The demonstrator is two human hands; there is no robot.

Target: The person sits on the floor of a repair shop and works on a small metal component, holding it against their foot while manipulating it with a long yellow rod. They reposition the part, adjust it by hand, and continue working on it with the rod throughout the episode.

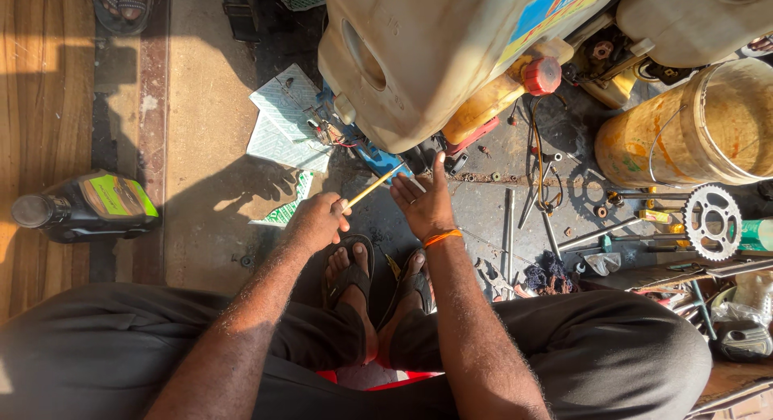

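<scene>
Two bare hands, head view, listed against the large cream plastic tank (419,57). Left hand (318,221): below the tank, fingers curled closed around a thin yellow stick (372,188), whose far end points up toward the tank's lower edge. Right hand (424,202): just beside the stick's tip, palm open, fingers spread and straight, holding nothing; orange wristband (442,238) below it. Sprocket (712,222): well right of the tank. Stick's tip: contact with the tank or right hand hard to make out.
</scene>
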